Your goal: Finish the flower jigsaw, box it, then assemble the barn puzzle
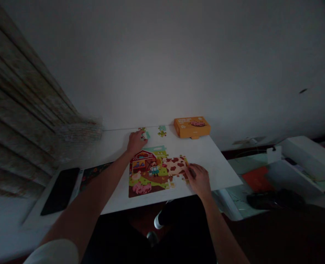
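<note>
A partly joined jigsaw puzzle (144, 174) lies on the white table, showing a red barn, a farmer, pink pigs and a brown-spotted cow. At its right edge my right hand (200, 179) has curled fingers closed on a puzzle piece (187, 175) beside the cow. Beyond the puzzle's top edge, my left hand (135, 142) closes its thumb and fingers on a loose puzzle piece (145, 135), which is partly covered. Just right of that hand lies another loose group of puzzle pieces (162, 131), green and pale blue.
An orange puzzle box (192, 127) stands at the table's back right, against the wall. On the left are a black phone-like slab (60, 191) and a dark patterned sheet (94, 172), partly behind my left forearm. A lower glass surface (236, 165) with clutter is at right.
</note>
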A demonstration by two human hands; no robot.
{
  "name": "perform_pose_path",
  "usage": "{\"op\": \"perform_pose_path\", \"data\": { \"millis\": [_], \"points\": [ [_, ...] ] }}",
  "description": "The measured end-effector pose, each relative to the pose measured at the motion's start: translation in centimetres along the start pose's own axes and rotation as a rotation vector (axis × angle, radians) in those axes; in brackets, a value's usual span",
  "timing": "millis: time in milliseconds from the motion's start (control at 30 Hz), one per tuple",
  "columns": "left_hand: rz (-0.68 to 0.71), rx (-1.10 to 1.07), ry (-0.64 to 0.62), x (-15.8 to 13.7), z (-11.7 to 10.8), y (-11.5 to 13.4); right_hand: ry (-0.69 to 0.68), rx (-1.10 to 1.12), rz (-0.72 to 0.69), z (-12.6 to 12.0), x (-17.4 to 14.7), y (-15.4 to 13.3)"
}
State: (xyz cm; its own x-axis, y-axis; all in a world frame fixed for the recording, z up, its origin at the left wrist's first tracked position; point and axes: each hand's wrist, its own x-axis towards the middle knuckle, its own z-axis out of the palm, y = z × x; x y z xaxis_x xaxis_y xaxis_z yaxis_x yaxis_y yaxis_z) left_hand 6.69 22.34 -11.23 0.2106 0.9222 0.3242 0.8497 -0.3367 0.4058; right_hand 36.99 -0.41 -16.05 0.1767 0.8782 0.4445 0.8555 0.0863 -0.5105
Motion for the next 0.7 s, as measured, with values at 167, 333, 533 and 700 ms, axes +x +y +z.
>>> {"op": "perform_pose_path", "data": {
  "millis": [167,333,533,700],
  "points": [
    [0.256,-0.245,0.026,-6.2,0.4,3.9,0.006,0.073,-0.001,-0.4,0.0,-0.1],
    [0.343,-0.355,-0.016,-11.9,1.0,7.6,0.034,0.26,0.081,-0.7,-0.4,-0.3],
    [0.489,-0.345,-0.139,-15.4,2.1,12.5,-0.195,0.574,0.247,-1.3,-0.4,0.3],
    [0.553,-0.259,-0.226,-15.7,3.0,15.0,-0.314,0.607,0.265,-2.2,0.1,0.7]
  ]
}}
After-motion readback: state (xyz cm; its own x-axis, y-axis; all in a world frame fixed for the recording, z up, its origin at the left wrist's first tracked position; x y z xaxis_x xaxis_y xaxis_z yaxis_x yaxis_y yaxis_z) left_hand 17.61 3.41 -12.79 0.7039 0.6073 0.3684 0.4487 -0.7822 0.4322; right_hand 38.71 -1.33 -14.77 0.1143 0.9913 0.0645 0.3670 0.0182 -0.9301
